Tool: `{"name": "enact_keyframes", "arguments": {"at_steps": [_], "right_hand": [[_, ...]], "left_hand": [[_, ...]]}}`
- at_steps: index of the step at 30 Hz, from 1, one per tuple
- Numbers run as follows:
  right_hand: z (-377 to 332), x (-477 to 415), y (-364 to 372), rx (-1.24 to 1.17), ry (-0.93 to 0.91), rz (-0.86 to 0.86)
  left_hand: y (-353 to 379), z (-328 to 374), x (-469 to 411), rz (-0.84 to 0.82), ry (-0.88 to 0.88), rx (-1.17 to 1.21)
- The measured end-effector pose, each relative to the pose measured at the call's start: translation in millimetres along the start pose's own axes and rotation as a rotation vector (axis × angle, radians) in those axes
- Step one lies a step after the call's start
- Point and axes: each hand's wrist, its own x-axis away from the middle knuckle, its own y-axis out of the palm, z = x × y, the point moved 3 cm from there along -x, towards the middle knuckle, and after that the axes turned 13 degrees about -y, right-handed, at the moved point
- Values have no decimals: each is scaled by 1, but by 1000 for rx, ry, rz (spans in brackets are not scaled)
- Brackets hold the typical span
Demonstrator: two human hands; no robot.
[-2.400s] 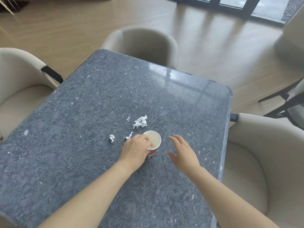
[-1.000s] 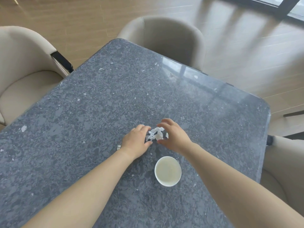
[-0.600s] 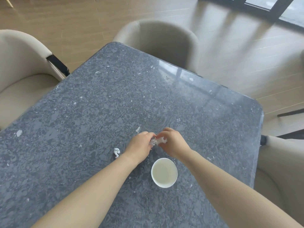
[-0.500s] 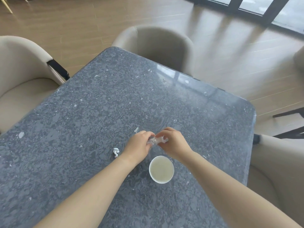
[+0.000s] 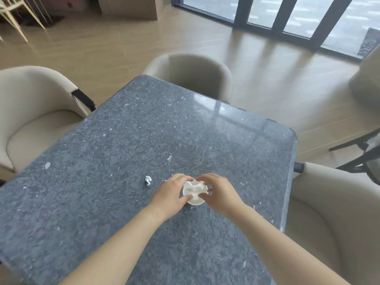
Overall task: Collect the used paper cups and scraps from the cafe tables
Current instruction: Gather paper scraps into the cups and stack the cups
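I see the paper cup (image 5: 195, 193) standing upright on the grey stone table (image 5: 123, 140), with my left hand (image 5: 171, 195) curled against its left side and my right hand (image 5: 219, 193) cupped on its right, fingertips of both meeting over the rim and pressing white crumpled paper (image 5: 193, 189) into its mouth. Just left of the cup, apart from it, a small crumpled scrap (image 5: 148, 180) lies on the table. I can read no label or writing on the cup.

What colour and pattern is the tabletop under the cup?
Dark grey-blue stone, mottled with pale flecks, glossy; seen in the head view.
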Motion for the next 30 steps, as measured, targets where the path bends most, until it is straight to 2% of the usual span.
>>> {"name": "enact_keyframes", "arguments": {"at_steps": [4,10,14,30], "right_hand": [[-2,6,1,81,-21,-41],[-9,12,26,271,-133,-258],[-7,8,40,429,-198,-319],[3,-48,32,506,-237,66]], "left_hand": [[-11,-17,2,31,-29,-62],[-17,-37,2,25,-71,-131],[-16,-47,0,13,-84,-155],[-21,-107,-43,127,-263,-238]]}}
